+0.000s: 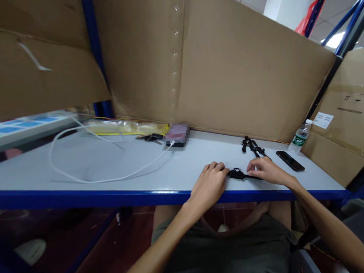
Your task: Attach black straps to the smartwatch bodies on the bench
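Observation:
A slim black strap-like piece with a buckle-shaped middle (237, 174) lies near the table's front edge, between my two hands. My left hand (208, 180) rests on the table with its fingers curled down over the left end of this piece. A ring shows on one of its fingers. Just above the right end is my right hand (267, 170), thumb and fingers bent toward each other as in a pinch. What sits between those fingertips is too small to make out. Behind my right hand lie more black strap-like pieces (254, 146) of a similar look.
On the right are a black phone (290, 160) and a water bottle (299, 138) beside a cardboard box (352, 117). A blurred-out device (177, 135) with a white cable (107, 180) lies near keys (151, 137). Tall cardboard (241, 56) walls the back.

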The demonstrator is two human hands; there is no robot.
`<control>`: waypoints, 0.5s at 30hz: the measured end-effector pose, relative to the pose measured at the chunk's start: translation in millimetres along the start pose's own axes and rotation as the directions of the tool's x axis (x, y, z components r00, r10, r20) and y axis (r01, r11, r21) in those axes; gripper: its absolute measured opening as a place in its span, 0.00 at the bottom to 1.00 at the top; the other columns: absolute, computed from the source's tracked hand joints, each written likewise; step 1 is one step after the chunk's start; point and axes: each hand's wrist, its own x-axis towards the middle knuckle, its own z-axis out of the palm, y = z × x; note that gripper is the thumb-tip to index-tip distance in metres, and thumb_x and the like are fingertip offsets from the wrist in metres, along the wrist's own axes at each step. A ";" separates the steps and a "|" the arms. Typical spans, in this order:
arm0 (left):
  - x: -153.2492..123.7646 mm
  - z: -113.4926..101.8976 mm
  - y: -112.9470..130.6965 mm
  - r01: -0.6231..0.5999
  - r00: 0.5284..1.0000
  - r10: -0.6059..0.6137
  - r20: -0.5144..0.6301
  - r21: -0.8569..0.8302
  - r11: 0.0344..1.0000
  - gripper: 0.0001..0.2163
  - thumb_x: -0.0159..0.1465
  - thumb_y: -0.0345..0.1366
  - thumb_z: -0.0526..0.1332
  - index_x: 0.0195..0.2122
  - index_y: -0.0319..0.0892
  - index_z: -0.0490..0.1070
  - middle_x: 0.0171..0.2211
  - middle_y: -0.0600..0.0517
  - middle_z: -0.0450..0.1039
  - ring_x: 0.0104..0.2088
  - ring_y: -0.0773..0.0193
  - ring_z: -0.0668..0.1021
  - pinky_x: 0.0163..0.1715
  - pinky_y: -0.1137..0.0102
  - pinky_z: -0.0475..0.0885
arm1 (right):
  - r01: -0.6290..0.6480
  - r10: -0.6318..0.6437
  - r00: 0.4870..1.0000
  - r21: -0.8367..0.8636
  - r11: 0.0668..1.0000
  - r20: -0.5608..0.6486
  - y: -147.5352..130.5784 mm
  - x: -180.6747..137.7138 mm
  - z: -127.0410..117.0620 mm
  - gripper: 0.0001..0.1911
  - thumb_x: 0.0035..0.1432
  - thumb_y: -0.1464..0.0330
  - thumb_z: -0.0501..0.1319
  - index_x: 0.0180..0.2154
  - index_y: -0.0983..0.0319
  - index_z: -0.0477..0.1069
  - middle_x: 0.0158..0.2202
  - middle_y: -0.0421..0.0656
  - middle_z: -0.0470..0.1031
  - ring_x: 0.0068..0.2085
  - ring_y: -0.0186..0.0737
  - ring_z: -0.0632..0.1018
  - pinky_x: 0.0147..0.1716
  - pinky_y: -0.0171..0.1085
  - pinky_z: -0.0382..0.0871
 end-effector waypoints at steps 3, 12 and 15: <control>-1.3 -2.6 2.1 0.034 0.999 -0.034 -0.005 0.004 0.999 0.15 0.70 0.27 0.54 0.49 0.41 0.80 0.47 0.41 0.77 0.49 0.48 0.75 0.47 0.57 0.70 | -0.021 0.019 0.994 -0.021 1.000 -0.105 -12.4 2.9 7.6 0.07 0.64 0.69 0.63 0.36 0.62 0.80 0.32 0.41 0.80 0.31 0.35 0.74 0.34 0.32 0.60; -2.4 -5.1 8.0 0.025 0.999 -0.025 0.027 0.016 1.000 0.13 0.73 0.39 0.57 0.48 0.40 0.79 0.38 0.41 0.81 0.44 0.48 0.80 0.50 0.55 0.71 | -0.266 0.250 0.964 -0.318 0.910 -0.093 -49.5 22.1 36.2 0.21 0.71 0.53 0.56 0.37 0.61 0.79 0.38 0.49 0.83 0.39 0.45 0.80 0.32 0.36 0.57; -1.9 -9.9 11.0 0.055 0.996 -0.056 0.069 0.015 0.998 0.14 0.73 0.40 0.56 0.48 0.39 0.79 0.40 0.40 0.82 0.43 0.49 0.82 0.47 0.58 0.73 | -0.319 0.303 0.948 -0.339 0.885 -0.101 -52.9 23.6 39.8 0.21 0.72 0.56 0.53 0.39 0.61 0.80 0.41 0.51 0.84 0.43 0.48 0.82 0.35 0.37 0.62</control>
